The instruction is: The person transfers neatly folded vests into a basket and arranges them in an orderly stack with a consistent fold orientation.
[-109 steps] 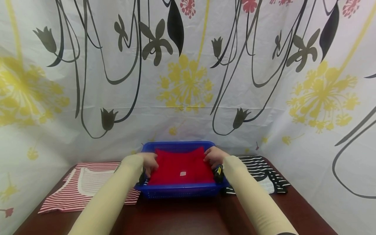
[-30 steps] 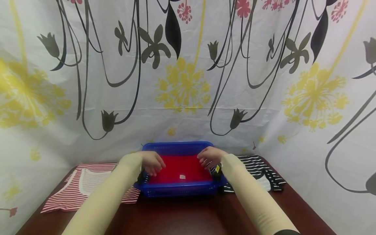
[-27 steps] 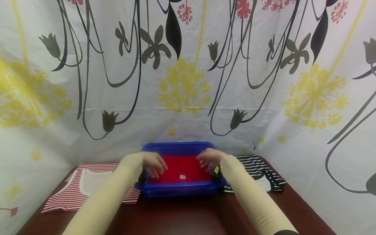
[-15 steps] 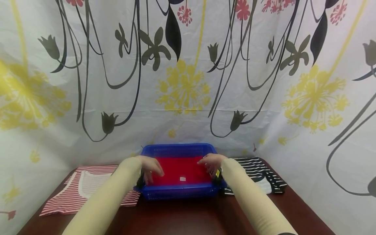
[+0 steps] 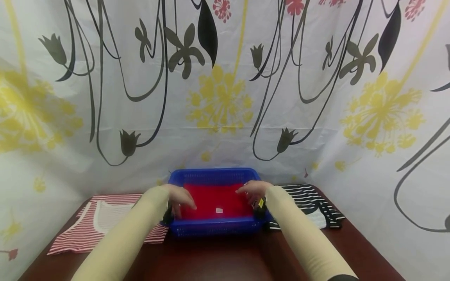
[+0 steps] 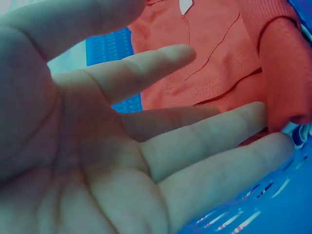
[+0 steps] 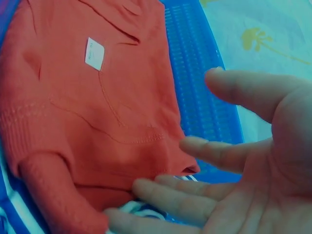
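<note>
From where I stand, a broad blue plastic basket with perforated walls point(image 5: 214, 227) sits on a dark reddish-brown table point(image 5: 211, 259), and in it lies a red knit garment with folded-in ribbed parts point(image 5: 207, 197), a small white label point(image 5: 219, 210) showing on top. The person's two hands reach over it in long cream sleeves point(image 5: 124, 236). The left hand point(image 5: 178, 194) is spread, fingers nearly straight and apart, holding nothing, over the garment's left side. The right hand point(image 5: 256, 189) is likewise loose and unfolded, with nothing in its grasp, at the right side. The fingertips of both come very near the red cloth; whether any touch it I can't fairly tell. A bit of dark-and-white striped cloth point(image 7: 19, 207) peeks out from beneath the red one. Left of the basket a red-and-white striped garment with a pale panel point(image 5: 75, 234) lies flat; to the right lies a black-and-white striped garment point(image 5: 306, 197). Behind hangs a white flower-printed sheet point(image 5: 225, 152).
</note>
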